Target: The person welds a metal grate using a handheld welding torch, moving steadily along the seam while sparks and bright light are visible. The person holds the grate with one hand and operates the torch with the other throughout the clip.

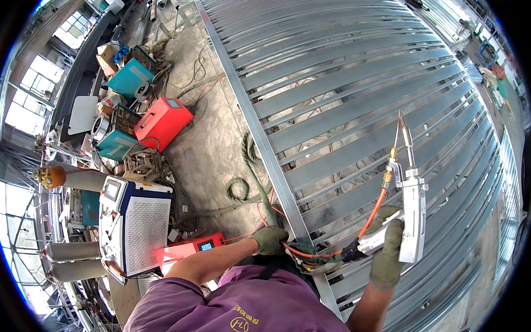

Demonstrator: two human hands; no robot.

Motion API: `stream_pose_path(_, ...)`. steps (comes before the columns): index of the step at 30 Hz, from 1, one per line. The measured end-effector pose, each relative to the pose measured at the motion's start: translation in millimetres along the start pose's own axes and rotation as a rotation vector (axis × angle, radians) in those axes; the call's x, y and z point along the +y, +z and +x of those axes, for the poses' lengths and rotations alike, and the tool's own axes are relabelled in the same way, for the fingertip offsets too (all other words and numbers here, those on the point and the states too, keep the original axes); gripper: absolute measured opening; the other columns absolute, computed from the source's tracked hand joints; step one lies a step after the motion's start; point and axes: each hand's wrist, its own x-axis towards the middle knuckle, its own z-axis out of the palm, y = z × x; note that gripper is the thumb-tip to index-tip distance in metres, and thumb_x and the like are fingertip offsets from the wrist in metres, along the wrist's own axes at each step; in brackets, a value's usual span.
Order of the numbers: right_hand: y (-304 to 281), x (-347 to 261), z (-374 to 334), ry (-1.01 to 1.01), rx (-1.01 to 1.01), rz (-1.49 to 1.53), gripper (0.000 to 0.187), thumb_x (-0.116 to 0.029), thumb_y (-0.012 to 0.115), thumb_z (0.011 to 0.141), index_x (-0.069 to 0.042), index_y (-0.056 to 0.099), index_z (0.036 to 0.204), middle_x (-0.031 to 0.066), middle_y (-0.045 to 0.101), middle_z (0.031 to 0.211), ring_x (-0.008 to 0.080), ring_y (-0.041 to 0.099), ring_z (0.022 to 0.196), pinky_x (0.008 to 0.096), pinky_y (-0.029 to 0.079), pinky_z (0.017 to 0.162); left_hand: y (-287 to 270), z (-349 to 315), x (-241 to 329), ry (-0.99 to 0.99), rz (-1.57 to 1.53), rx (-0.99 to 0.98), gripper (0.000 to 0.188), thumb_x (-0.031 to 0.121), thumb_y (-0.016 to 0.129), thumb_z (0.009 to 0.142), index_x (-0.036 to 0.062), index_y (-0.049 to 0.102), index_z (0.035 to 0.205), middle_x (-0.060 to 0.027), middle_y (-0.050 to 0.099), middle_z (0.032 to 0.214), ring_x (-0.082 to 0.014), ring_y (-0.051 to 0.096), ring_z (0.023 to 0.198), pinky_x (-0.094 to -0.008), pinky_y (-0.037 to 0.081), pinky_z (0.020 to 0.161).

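My right hand [389,245], in an olive work glove, is wrapped round the grip of a silver handheld welding gun [413,221]. The gun's narrow nozzle points away from me, above the metal slats. Beside the nozzle runs a thin wire guide with brass fittings [388,177], fed by an orange hose [373,212]. My left hand [271,240], gloved alike, is closed on the gun's cable bundle [312,258] near my waist. From there the sheathed bundle crosses the frame's edge to the gun. The fingertips of my left hand are partly hidden.
A large galvanized slatted frame [266,144] fills the middle and right. On the left are a white-and-blue machine [149,226], a red box with a screen [207,245], another red unit [161,124], teal machines [130,79] and gas cylinders [74,252]. Cables [236,189] loop on the concrete floor.
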Motion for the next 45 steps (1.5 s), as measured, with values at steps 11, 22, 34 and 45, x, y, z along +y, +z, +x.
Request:
stream_pose_path(11,13.1,-11.3,51.5,0.21,-0.206,0.212,0.029,-0.022,0.074,0.096,0.0,0.068,0.115,0.0058,0.068,0.081,0.0137,0.065,0.067,0.0284,0.053,0.061,4.7,-2.6,5.8,0.125,-0.051,-0.144,0.034,0.025,0.079,0.083,0.0107,0.074,0.114,-0.0153,0.075,0.104,-0.0342,0.072,0.1,-0.0429,0.056,0.088)
stream_pose_path(22,125.6,44.0,108.7,0.577,-0.643,0.132,0.018,-0.014,0.076,0.091,-0.003,0.071,0.105,0.0008,0.066,0.077,0.0104,0.062,0.063,0.0276,0.049,0.054,-33.1,24.3,58.3,0.105,0.147,-0.507,0.036,0.034,0.069,0.088,0.0084,0.075,0.113,-0.0205,0.075,0.112,-0.0409,0.07,0.109,-0.0475,0.055,0.093)
stream_pose_path(34,180.2,133.0,101.1,0.634,-0.861,0.06,0.049,-0.022,0.08,0.094,-0.003,0.065,0.137,0.0028,0.073,0.102,0.0098,0.063,0.082,0.0291,0.055,0.069,-28.5,33.2,61.5,0.176,0.14,-0.595,0.03,0.025,0.067,0.087,0.0053,0.078,0.106,-0.021,0.076,0.106,-0.0405,0.073,0.104,-0.0496,0.057,0.09)
stream_pose_path(45,206.2,132.5,123.8,0.661,-0.892,0.119,0.042,-0.025,0.081,0.094,-0.004,0.07,0.129,-0.0005,0.067,0.081,0.0074,0.056,0.063,0.0282,0.047,0.051,-20.0,44.5,56.0,0.21,0.109,-0.598,0.027,0.023,0.066,0.086,0.0037,0.079,0.101,-0.0216,0.076,0.1,-0.0416,0.074,0.098,-0.0488,0.059,0.086)
